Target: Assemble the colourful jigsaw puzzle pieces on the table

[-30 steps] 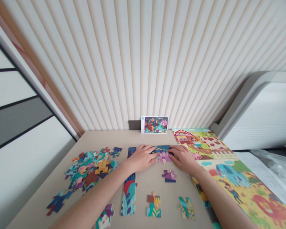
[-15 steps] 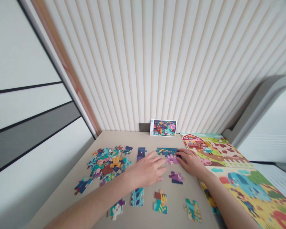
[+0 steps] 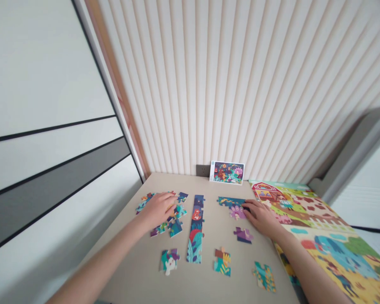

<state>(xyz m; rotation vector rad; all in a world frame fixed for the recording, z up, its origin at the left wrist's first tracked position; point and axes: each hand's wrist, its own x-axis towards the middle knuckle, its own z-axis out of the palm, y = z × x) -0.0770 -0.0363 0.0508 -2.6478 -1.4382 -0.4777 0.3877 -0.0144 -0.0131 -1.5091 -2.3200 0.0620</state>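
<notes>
My left hand (image 3: pixel 158 208) reaches over a heap of jigsaw pieces (image 3: pixel 180 211), its fingers apart and spread downward among them; the palm hides part of the heap. My right hand (image 3: pixel 260 215) rests with loosely extended fingers at the right end of a joined blue puzzle strip (image 3: pixel 230 201). Below that strip, a purple puzzle piece (image 3: pixel 237 213) lies against it, by my right fingertips. Between the hands runs a joined vertical puzzle column (image 3: pixel 196 230). Loose pieces lie nearer me: a purple one (image 3: pixel 243 235), a yellow-leaf one (image 3: pixel 222 262) and one with a white animal (image 3: pixel 170 261).
A picture card (image 3: pixel 227 173) leans on the ribbed wall beside a dark socket (image 3: pixel 203 170). Colourful farm and elephant pictures (image 3: pixel 332 253) cover the right side of the table (image 3: pixel 145 278). Another leafy teal piece (image 3: pixel 264 276) lies near my right forearm.
My left hand has moved left from beside the purple pieces to the heap, uncovering the vertical column. My right hand stays at the blue strip. The camera view has turned slightly left.
</notes>
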